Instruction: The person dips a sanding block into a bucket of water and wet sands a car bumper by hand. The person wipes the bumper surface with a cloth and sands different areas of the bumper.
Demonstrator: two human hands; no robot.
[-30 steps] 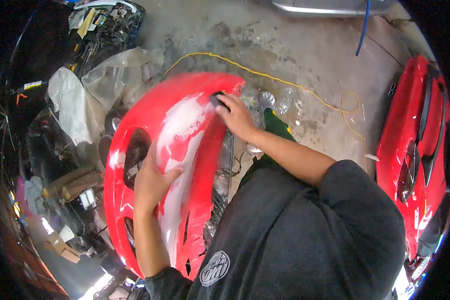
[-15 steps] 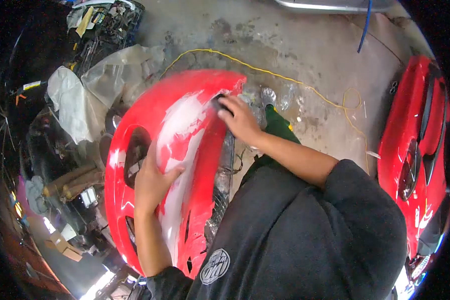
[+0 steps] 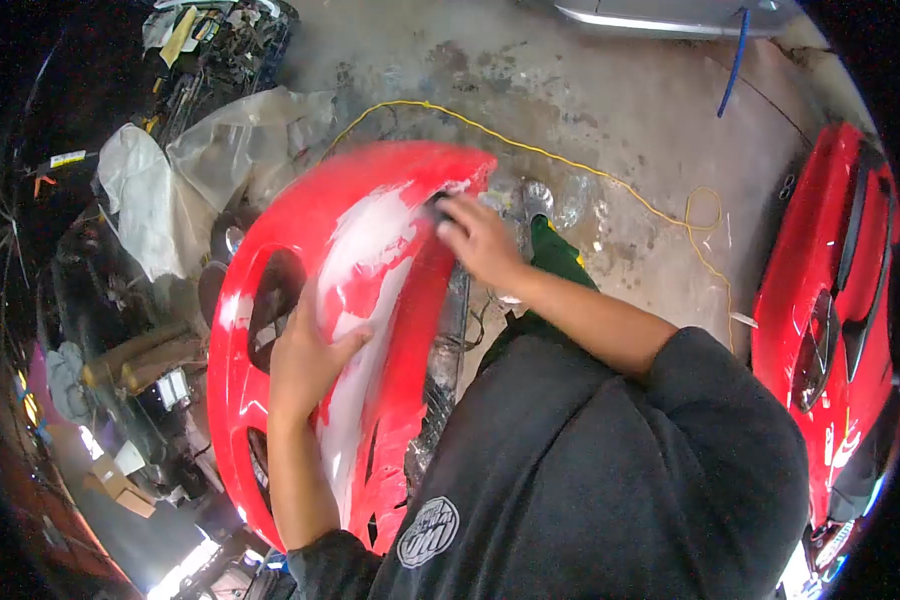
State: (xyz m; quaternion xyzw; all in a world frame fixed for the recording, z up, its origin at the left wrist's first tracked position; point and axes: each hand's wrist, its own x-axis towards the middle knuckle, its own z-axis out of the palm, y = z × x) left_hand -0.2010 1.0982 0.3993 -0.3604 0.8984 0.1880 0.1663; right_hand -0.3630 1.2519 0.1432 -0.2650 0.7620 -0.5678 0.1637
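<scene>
A red car bumper [image 3: 370, 160] with pale, whitish sanded patches lies in front of me, curving from the top centre to the lower left. My left hand [image 3: 308, 365] grips its middle beside an oval opening, thumb spread across the pale area. Near the bumper's upper right end, my right hand [image 3: 478, 240] is closed on a small dark sanding block [image 3: 437, 203], pressed to the surface. The fingers partly cover that block, and motion blurs them a little.
A yellow cord [image 3: 530, 143] winds over the stained concrete floor. Another red bumper [image 3: 820, 330] stands at the right. Clear plastic sheeting [image 3: 150, 210] and assorted car parts crowd the left. A blue hose [image 3: 735, 65] hangs at the top right.
My right hand and the sanding block have shifted only slightly at the same end of the bumper. My left hand stays in place. The whole view has tilted a little.
</scene>
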